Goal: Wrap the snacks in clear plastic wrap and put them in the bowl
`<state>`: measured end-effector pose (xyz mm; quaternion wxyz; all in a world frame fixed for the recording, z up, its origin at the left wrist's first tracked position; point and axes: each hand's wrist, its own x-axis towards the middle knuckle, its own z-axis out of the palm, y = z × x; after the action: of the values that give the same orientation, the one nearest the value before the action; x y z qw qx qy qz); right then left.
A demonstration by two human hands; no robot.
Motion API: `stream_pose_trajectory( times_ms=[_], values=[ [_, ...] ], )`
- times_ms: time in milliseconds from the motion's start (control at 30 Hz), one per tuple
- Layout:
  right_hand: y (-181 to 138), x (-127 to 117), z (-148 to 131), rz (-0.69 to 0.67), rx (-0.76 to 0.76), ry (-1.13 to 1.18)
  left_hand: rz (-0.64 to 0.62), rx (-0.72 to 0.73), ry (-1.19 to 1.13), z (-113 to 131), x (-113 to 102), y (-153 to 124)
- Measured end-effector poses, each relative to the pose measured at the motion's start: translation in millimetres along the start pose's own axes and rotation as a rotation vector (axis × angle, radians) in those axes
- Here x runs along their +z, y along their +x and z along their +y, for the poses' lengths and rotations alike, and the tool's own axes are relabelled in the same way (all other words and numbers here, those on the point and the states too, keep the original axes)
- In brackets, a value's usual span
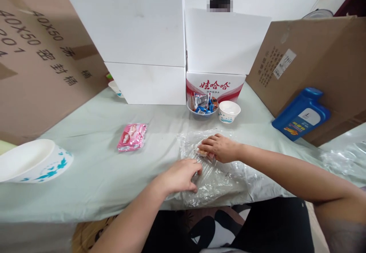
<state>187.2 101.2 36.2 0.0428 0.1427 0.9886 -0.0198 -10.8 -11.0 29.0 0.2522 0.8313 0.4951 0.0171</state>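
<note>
My right hand (220, 148) lies over a small wrapped snack (202, 153), its fingers curled on top of it. Only the tan and pinkish edge of the snack shows, so its kind is hidden. Beneath it, a crumpled clear plastic bag (217, 186) spreads over the cloth. At the bag's left side is my left hand (183, 175), thumb and curved fingers apart, holding nothing visible. A pink packet (132, 137) lies farther left, away from both hands.
A bowl of wrapped snacks (201, 112) and a white paper bowl (229, 112) stand ahead. A large paper bowl (48, 163) is at left, a blue bottle (300, 114) at right. White boxes (148, 83) and cardboard (314, 62) border the table. Someone's head shows behind.
</note>
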Motion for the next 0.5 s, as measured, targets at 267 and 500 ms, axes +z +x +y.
stream_pose_trajectory(
  times_ms=[267, 500],
  values=[
    [-5.8, -33.4, 31.4, 0.097, 0.311, 0.287, -0.061, -0.034, 0.0, 5.1, -8.7, -2.3],
    [59.8, -111.9, 81.7, 0.492, 0.827, 0.523, -0.066, -0.031, 0.006, 1.9, -5.0, 0.5]
  ],
)
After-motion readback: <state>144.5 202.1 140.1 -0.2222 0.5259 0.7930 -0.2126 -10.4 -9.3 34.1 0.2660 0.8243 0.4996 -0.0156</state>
